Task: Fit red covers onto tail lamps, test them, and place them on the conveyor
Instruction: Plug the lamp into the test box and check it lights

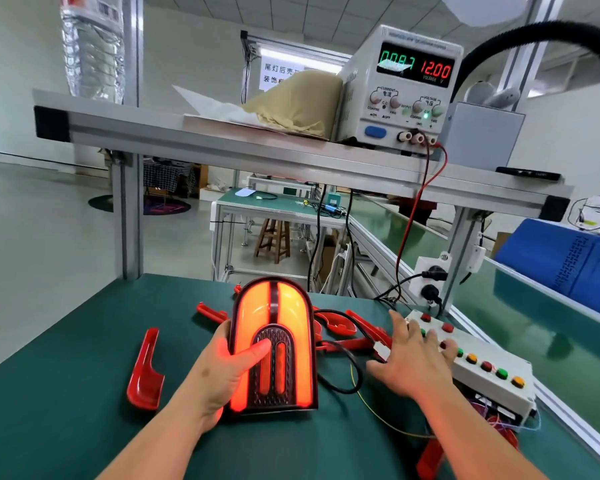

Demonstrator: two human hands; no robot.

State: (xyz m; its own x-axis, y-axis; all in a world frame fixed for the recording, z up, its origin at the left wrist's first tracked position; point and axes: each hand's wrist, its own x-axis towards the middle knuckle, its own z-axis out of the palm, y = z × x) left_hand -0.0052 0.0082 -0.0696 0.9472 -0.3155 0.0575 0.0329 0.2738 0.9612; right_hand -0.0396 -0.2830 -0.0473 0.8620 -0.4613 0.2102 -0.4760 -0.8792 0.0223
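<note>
Green bench mat [66,393] carries one loose red cover [145,370] at left; others are heaped behind the lamp, uncountable. At centre the left hand [222,368] grips the single lit tail lamp [274,344] upright, thumb across its face. Judged rigid, glossy, probably light, best held by its edges. Rightward, the right hand [413,362], fingers flat, presses one button box [492,379].

Tail lamp [274,327]: arch-shaped, dark rim, lit. Two bright orange-red bands, small inner arch with two glowing slots. Propped up at table centre, face toward viewer, rounded end far, flat end near. Left hand [222,368] grips its left edge, thumb across lower front.

Loose red cover [145,370]: long, curved, lying left of lamp, apart.

More red covers [340,325]: heaped just behind lamp, right.

Conveyor [551,327]: green belt along right.
</note>
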